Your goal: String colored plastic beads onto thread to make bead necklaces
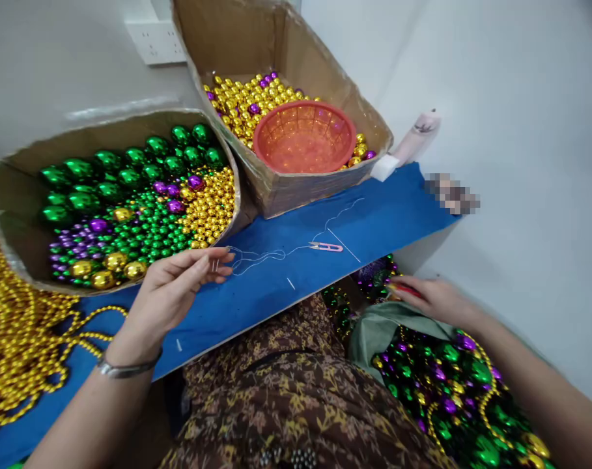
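Observation:
My left hand [181, 283], with a metal bangle on its wrist, is closed in a pinch above the blue table. Thin white thread [264, 255] runs from its fingertips across the cloth, and tiny white slivers show at the fingers. Pink thread snips [327, 247] lie beside the thread, near a thin white stick [343, 245]. Far to the right, my right hand [435, 298] is closed around a red object [409, 291], mostly covered by the fingers; its kind is unclear. This hand is over the edge of a green sack [374, 332] full of shiny beads.
An open carton [112, 120] holds green, gold and purple beads. Behind it, another carton [320, 189] contains gold beads and a red plastic basket [304, 107]. Gold bead strands [22, 332] are heaped at left. A pale bottle-like object [417, 135] stands by the wall.

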The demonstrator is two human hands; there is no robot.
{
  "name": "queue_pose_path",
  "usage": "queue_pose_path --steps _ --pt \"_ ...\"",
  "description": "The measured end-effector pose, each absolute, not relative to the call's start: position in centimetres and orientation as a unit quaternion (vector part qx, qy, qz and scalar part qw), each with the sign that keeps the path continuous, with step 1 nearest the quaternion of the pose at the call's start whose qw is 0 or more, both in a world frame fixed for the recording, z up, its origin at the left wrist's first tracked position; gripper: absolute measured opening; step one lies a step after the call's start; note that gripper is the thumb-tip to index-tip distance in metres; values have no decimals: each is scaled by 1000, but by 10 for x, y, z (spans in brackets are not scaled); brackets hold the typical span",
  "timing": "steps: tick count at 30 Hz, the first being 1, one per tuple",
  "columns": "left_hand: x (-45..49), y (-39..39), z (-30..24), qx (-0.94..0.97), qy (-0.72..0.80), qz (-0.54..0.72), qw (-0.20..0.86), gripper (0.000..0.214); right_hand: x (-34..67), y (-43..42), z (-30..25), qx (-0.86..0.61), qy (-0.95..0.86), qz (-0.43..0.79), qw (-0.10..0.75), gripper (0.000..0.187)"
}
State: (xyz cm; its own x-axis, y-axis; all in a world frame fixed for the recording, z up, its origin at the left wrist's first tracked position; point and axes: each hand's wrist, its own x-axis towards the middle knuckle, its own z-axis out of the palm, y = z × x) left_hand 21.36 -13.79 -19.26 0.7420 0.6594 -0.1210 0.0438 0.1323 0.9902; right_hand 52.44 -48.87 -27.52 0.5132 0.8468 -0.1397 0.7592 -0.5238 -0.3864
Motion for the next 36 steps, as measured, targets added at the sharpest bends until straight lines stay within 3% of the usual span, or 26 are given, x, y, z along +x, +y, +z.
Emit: queue_pose_path --steps 3,9,12,15,17,20,22,25,27,31,36 --pt "204 -142 -202 589 305 236 710 27 508 -400 -286 -792 -583 108 143 33" --pt "180 -152 -209 550 342 259 716 27 465 -301 -319 -708 -699 54 78 22" --pt "171 -158 -205 545 349 262 716 27 447 -276 -311 -677 -716 75 150 22" --pt "167 -165 -200 542 348 266 717 27 416 -249 -295 -609 -716 172 294 42" --pt "161 -170 -197 542 349 271 715 27 396 -232 -288 -539 -713 292 340 50" --pt "138 -174 -196 559 370 282 687 26 383 -217 -286 -480 -695 412 342 29" --pt "108 -174 -196 613 390 252 639 23 390 -212 -287 -499 -684 400 351 28" --pt "56 -170 -198 760 377 47 528 27 409 -209 -288 -576 -667 300 366 30" --pt "31 -167 -205 838 378 -70 387 23 416 -208 -288 -612 -671 224 354 30" --pt "39 -151 -236 895 435 -78 54 30 406 -208 -288 -605 -710 169 318 30" --pt "109 -105 -283 926 367 -82 -46 46 388 -209 -294 -601 -722 169 300 31"
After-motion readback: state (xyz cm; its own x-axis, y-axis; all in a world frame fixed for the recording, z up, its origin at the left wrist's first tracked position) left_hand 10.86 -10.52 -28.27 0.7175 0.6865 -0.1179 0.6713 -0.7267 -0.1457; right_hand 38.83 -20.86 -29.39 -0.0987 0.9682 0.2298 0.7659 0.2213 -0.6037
